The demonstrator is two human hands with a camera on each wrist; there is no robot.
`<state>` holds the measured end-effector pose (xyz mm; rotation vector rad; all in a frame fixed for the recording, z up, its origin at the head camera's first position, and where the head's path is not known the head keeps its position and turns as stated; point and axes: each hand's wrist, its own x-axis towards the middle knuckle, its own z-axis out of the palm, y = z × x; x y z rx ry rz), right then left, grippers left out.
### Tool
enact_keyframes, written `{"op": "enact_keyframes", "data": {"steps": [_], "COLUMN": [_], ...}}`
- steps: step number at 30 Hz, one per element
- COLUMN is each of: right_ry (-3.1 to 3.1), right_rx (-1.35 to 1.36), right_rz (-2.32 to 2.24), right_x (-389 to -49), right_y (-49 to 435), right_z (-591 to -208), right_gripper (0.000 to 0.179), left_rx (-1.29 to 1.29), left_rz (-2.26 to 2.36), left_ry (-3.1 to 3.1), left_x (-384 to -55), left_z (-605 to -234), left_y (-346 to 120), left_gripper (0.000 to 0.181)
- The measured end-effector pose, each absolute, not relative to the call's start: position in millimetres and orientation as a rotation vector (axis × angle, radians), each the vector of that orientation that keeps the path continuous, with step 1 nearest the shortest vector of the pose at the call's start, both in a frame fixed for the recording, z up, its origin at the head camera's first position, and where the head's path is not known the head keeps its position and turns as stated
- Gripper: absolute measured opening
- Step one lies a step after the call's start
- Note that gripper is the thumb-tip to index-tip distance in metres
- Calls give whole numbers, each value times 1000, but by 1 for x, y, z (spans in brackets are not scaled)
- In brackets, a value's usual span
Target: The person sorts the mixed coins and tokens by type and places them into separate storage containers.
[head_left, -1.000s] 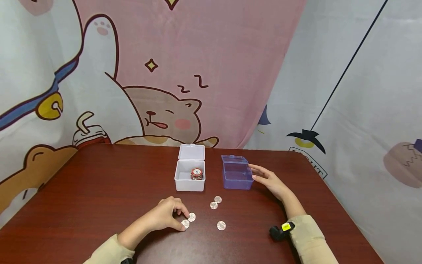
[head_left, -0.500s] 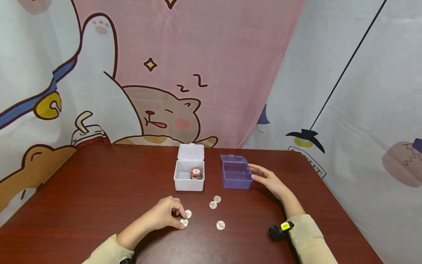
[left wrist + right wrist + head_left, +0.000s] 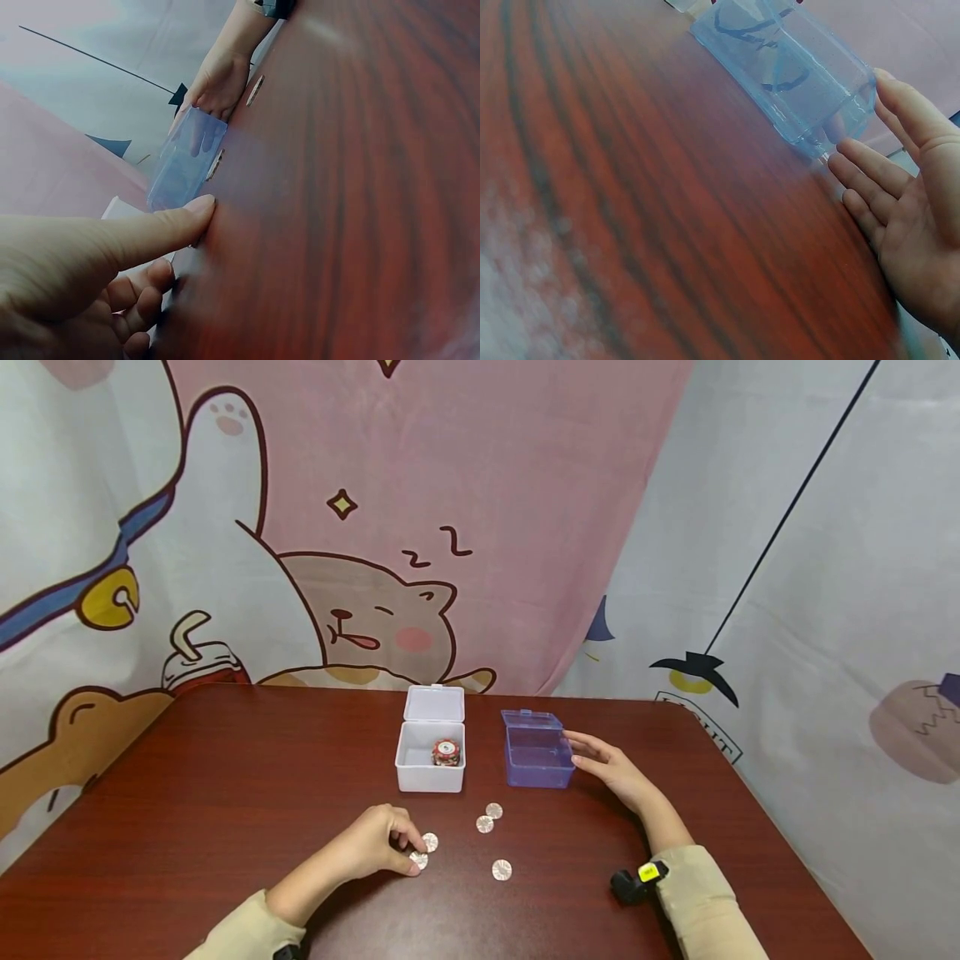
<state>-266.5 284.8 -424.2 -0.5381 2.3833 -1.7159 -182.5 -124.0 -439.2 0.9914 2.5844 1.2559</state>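
The left hand (image 3: pixel 377 842) pinches the near chip (image 3: pixel 419 860), just nudged slightly with the far chip (image 3: pixel 431 842), seemingly unlifted, while the right hand (image 3: pixel 613 774), spread, touches the purple box (image 3: pixel 538 771).

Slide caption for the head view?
Left grip at two pale discs, right grip at an open purple box; chips in the white box.

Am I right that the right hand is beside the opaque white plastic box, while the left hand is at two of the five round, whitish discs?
Not quite: in the head view, the right hand is beside the translucent purple plastic box, not the opaque white box. The left hand is indeed at two of the five round, whitish discs.
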Motion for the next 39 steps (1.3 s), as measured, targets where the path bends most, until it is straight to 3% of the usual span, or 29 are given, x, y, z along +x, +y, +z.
{"op": "enact_keyframes", "data": {"steps": [39], "right_ry": [2435], "right_rx": [-547], "right_rz": [-1701], "right_x": [-281], "right_y": [296], "right_z": [-448], "right_gripper": [48], "left_rx": [935], "left_rz": [1200], "left_ry": [2625], "left_x": [-182], "left_z": [-435], "left_y": [-121], "left_gripper": [22]}}
